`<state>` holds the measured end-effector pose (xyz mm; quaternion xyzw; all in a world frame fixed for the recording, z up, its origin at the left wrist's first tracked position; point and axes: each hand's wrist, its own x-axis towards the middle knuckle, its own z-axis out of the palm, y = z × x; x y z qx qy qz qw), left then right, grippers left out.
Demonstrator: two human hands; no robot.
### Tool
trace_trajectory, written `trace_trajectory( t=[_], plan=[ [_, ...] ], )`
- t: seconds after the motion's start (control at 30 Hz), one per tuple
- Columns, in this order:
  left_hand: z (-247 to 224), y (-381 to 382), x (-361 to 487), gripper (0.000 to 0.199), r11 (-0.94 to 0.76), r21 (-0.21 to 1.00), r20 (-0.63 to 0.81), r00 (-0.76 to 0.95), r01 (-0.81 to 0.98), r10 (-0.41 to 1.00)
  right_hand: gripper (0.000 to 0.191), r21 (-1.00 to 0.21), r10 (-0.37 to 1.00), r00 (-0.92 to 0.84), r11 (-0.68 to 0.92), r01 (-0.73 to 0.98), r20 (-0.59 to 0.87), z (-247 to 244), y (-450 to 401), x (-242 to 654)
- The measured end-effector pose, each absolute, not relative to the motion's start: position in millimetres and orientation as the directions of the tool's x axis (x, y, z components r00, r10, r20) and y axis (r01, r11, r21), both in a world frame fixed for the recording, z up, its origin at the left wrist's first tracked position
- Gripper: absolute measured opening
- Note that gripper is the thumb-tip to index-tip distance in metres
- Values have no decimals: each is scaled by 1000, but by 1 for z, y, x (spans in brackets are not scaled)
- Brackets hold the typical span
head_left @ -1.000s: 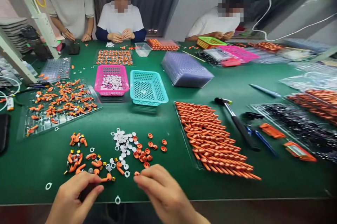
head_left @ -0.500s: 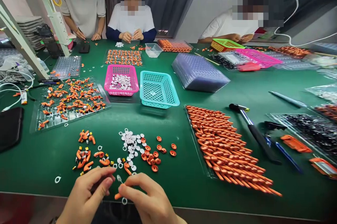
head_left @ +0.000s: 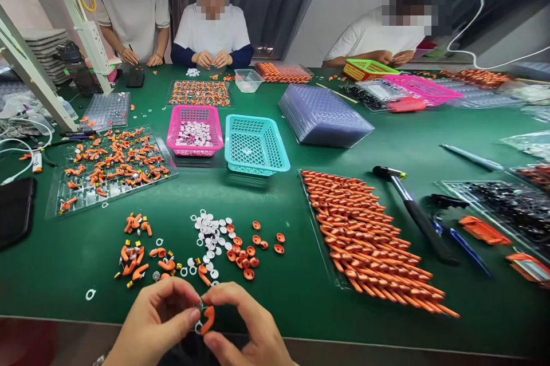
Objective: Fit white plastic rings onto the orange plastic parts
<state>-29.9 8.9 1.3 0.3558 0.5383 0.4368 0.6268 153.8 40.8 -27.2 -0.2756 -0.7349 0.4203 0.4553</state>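
A curved orange plastic piece (head_left: 208, 319) with a small silvery part at its top is between my hands over the front table edge. My left hand (head_left: 157, 317) pinches the silvery end between thumb and forefinger. My right hand (head_left: 251, 323) has its forefinger at the top and its thumb by the lower end of the same piece. A white ring (head_left: 198, 327) shows just beside it. Ahead lie white discs (head_left: 209, 241), small orange cups (head_left: 246, 256) and several loose orange curved pieces (head_left: 134, 260) with gold-coloured ends.
Behind stand a pink basket (head_left: 195, 148) of white bits and a turquoise basket (head_left: 258, 168). Left is a tray of orange pieces (head_left: 112, 162). To the right are stacked orange sticks (head_left: 369, 240) and a hammer (head_left: 415, 220). Several co-workers (head_left: 212, 34) sit or stand across the table.
My hands have come together round the orange piece, which has turned more upright. My left hand has moved right and now pinches its end. The whole view has shifted slightly.
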Motion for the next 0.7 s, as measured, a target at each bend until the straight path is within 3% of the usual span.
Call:
trace_trajectory(
  t=[0.13, 0.23, 0.43, 0.53, 0.7],
  plan=[
    [6, 3, -22, 11, 231, 973, -232, -99, -17, 968, 23, -954, 886, -396, 291, 70, 241, -31, 37, 147],
    [8, -1, -20, 2, 84, 982, -55, -168, 170, 984, 23, -971, 893, -402, 235, 34, 202, -29, 36, 143],
    [3, -4, -22, 19, -201, 870, 271, -95, 450, 958, 33, -924, 882, -346, 371, 93, 320, -31, 34, 141],
    [0, -5, -21, 21, -229, 846, 323, -122, 481, 938, 30, -874, 853, -330, 467, 138, 404, -30, 34, 138],
    [0, -5, -24, 26, -297, 775, 370, -19, 558, 929, 21, -778, 806, -315, 580, 244, 502, -23, 35, 136]
  ],
)
